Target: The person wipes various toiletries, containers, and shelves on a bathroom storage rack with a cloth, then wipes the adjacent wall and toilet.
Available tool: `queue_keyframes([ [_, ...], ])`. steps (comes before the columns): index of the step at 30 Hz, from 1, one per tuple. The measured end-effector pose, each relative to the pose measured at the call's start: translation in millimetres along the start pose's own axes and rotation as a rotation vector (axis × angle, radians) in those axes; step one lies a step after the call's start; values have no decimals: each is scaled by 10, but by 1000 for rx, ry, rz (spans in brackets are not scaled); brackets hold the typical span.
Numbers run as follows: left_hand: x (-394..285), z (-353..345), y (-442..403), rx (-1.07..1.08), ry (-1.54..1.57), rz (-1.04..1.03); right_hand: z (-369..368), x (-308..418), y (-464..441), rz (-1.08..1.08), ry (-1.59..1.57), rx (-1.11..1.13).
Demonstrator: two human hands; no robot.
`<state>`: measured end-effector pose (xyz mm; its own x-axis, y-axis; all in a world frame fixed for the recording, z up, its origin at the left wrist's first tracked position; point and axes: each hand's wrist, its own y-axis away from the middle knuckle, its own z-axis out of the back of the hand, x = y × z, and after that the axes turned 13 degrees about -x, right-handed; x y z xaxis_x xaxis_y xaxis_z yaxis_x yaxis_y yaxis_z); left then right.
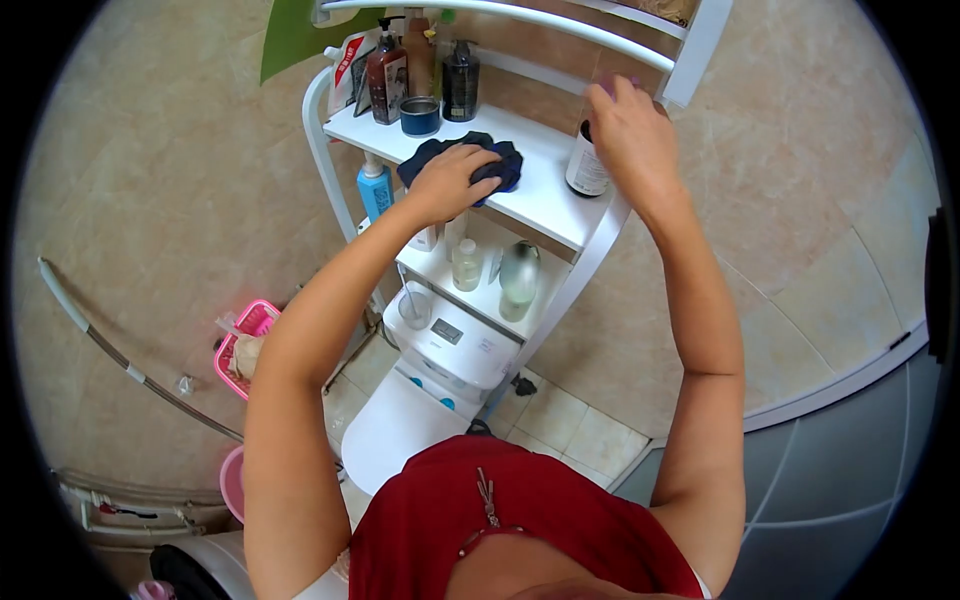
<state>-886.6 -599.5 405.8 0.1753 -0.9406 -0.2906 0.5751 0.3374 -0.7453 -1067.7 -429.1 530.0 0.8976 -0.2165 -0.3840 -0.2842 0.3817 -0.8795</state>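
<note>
My left hand (455,183) lies with its fingers over a crumpled dark navy cloth (497,155), pressing it on the white upper shelf (545,205). At that shelf's right end stands a dark bottle with a white label (587,172). My right hand (635,130) has its fingers curled round the top of this bottle; the hand hides part of it, and the fingertips are slightly blurred. Behind the cloth are a blue tin (420,117), a black pump bottle (461,82) and a brown pump bottle (387,75).
Below, the lower shelf (440,268) carries a small clear bottle (466,266) and a greenish bottle (518,285). A blue bottle (375,188) stands at its left. Under the rack is a white toilet (395,430). A pink basket (260,318) sits to the left.
</note>
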Motion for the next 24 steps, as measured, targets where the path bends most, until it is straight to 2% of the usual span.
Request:
queue_keyframes([
  [3, 48, 169, 147, -79, 0, 46, 105, 339, -245, 9, -150, 109],
  [6, 172, 188, 303, -234, -68, -6, -116, 691, -451, 35, -306, 260],
  [12, 160, 254, 348, -211, -81, 40, -863, 1280, -858, 131, -241, 625],
  [19, 107, 237, 355, -248, -45, 33, -1715, 1584, -792, -62, -243, 685],
  [24, 130, 245, 349, -234, -53, 57, -1719, 1462, -746, 32, -182, 668],
])
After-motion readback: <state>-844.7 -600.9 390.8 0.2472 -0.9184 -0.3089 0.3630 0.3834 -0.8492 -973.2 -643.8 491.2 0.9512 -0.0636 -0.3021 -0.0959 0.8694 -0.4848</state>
